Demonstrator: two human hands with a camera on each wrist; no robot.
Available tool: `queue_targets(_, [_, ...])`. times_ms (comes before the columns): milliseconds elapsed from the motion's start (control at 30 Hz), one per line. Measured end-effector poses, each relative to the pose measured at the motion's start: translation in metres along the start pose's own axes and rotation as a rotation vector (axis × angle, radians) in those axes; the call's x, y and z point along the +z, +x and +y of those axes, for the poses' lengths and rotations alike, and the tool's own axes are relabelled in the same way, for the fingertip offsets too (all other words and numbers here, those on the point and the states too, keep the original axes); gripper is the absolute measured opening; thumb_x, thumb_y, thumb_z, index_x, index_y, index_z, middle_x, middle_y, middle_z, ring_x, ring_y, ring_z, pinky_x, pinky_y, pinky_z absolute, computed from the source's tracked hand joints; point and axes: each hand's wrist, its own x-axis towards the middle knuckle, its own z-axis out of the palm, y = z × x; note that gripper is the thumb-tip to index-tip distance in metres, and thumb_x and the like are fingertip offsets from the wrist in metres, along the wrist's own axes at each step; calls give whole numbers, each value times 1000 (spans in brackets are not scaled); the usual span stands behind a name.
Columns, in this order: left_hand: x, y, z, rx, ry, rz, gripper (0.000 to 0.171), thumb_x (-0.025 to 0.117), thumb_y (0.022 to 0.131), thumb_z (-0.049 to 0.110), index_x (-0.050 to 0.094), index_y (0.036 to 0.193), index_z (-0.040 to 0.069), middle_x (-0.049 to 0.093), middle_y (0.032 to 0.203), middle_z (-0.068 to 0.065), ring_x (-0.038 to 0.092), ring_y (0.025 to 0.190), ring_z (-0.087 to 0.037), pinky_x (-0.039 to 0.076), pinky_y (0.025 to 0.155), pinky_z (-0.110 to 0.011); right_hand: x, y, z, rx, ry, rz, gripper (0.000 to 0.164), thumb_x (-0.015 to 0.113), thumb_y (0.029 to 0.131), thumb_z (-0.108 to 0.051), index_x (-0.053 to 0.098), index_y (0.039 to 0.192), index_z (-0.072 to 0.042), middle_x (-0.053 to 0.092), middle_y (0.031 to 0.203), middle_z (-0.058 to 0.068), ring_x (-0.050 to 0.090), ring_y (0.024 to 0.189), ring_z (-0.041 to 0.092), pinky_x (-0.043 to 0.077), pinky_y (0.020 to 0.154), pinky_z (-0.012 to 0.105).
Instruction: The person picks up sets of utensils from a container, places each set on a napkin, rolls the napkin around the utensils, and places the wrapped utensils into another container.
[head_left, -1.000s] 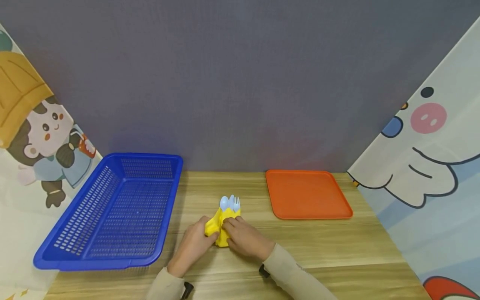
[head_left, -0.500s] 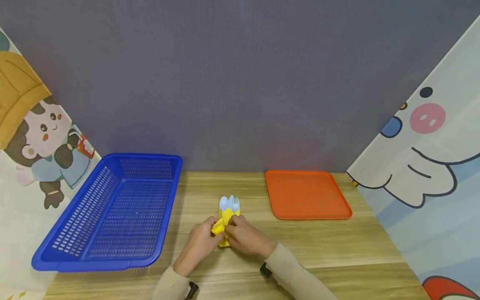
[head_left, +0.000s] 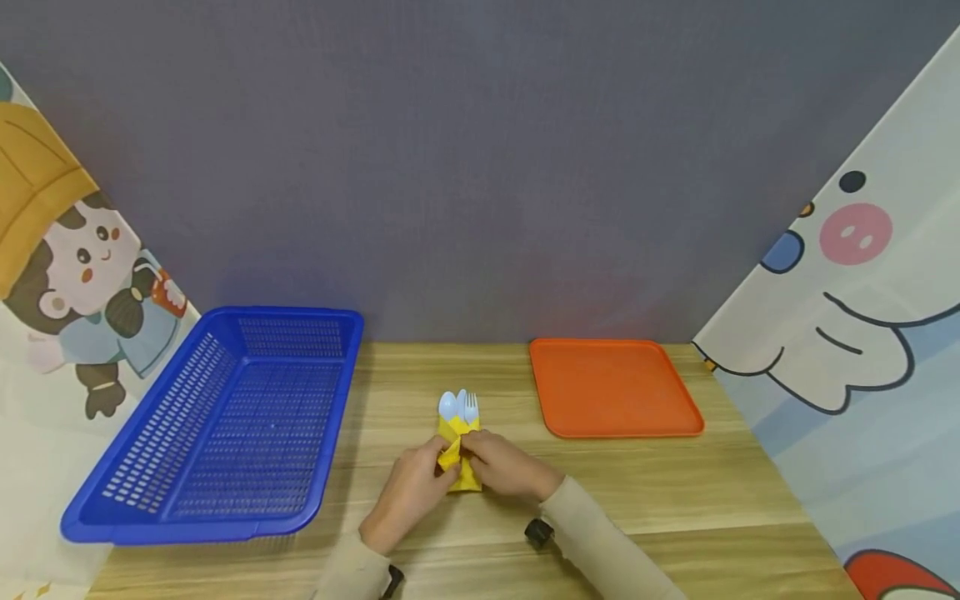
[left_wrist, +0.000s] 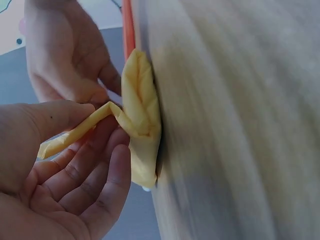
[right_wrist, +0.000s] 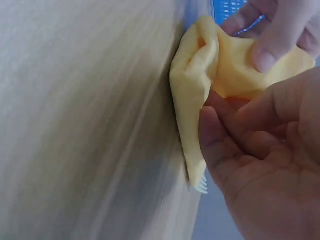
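Yellow napkin (head_left: 469, 477) on the tabletop (head_left: 637, 500) appears largely wrapped around pale cutlery (head_left: 461, 404), a loose end (left_wrist: 70, 138) not yet tucked; the left hand (head_left: 414, 483) pinches it, the right hand (head_left: 512, 465) grips alongside.

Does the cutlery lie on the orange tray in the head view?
No, the cutlery sticks out of the yellow cloth on the table, apart from the orange tray.

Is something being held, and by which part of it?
The yellow wrap: the left hand pinches its loose flap. The right hand touches the wrap too; whether it grips is unclear.
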Motion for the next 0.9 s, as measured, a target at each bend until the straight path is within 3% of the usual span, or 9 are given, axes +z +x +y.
queue_targets(300, [8, 1, 4, 71, 139, -6, 16, 74, 89, 10, 65, 100, 3, 64, 78, -1, 53, 63, -8, 46, 53, -23, 0, -3, 9, 122, 248, 64, 41, 41, 102, -5, 57, 139, -8, 64, 121, 3, 58, 96, 12, 49, 86, 29])
queue_targets(500, [12, 2, 3, 185, 178, -29, 17, 79, 84, 9, 64, 91, 6, 60, 77, 2, 53, 67, -8, 47, 57, -25, -3, -5, 14, 229, 464, 84, 41, 36, 109, -24, 58, 139, -7, 58, 136, 9, 53, 124, 27, 41, 107, 46])
queue_targets(600, [11, 2, 4, 228, 199, -61, 19, 81, 80, 8, 64, 88, 7, 60, 77, 2, 54, 70, -10, 49, 60, -27, -4, -5, 15, 229, 483, 94, 39, 42, 109, -28, 59, 138, -7, 58, 137, 8, 49, 129, 26, 39, 108, 46])
queue_targets(767, [11, 2, 6, 270, 298, -125, 22, 83, 77, 8, 66, 90, 5, 55, 79, 2, 52, 70, -12, 47, 61, -29, -4, -5, 13, 173, 419, 124, 31, 58, 101, -15, 62, 129, -1, 66, 116, 6, 62, 103, 17, 53, 86, 31])
queue_targets(900, [9, 2, 8, 269, 332, -159, 25, 83, 77, 9, 70, 97, 4, 53, 82, 1, 49, 70, -13, 46, 60, -28, -5, -7, 11, 214, 354, 160, 23, 67, 94, -12, 65, 114, 0, 67, 93, 2, 63, 80, 13, 56, 67, 26])
